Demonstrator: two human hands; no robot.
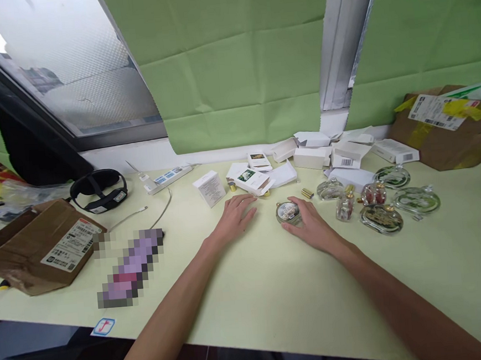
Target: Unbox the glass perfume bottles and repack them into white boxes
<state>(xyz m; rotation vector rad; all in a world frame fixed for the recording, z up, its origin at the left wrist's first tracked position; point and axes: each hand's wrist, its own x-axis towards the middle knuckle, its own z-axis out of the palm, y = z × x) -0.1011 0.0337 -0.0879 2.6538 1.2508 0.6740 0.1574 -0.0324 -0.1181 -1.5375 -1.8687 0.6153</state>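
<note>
Item: round glass bottle (287, 212), flat-sided, with a painted picture showing through and a gold neck at the top. It lies on its side on the pale green table (249, 296).

Hold: the right hand (313, 227) has its fingers curled around the bottle, thumb on the near edge and forefinger over the far edge, touching the glass. The left hand (234, 216) lies palm down just to the left of those fingers, its own fingers stretched out and slightly apart, holding nothing.

Handling, by the look of it: rigid, smooth, probably slippery and breakable, with some weight for its size. The narrow rim offers a surer purchase than the flat painted faces.

Nearby:
- Gold cap (307, 193), loose, just beyond the right fingertips.
- More glass bottles (382, 219), grouped to the right of the right hand.
- Printed white box (252, 180), just past the left fingertips, with a plain white box (210, 188) beside it.
- Cardboard box (41, 245), well to the left.
</note>
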